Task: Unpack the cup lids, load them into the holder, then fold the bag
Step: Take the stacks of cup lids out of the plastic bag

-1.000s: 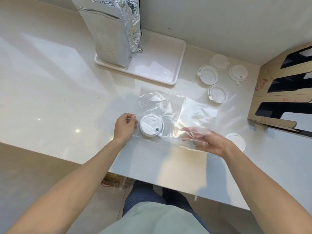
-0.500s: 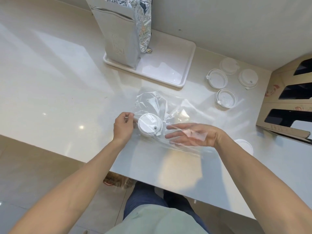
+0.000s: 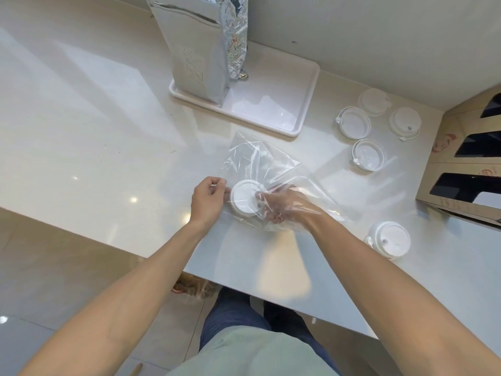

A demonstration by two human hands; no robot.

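We pinch the closed end of the clear bag (image 3: 260,169) with our left hand (image 3: 207,200) so it stays in place on the counter (image 3: 95,147). Our right hand (image 3: 282,204) is inside the bag, fingers at the white lid (image 3: 244,196); we cannot tell if they grip it.

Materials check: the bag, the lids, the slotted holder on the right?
Bag: thin clear plastic film, glossy; it creases and the right hand shows through it.
Lid in the bag: white plastic, probably moulded, smooth matte.
Holder: brown cardboard by its look, printed red marks, matte.
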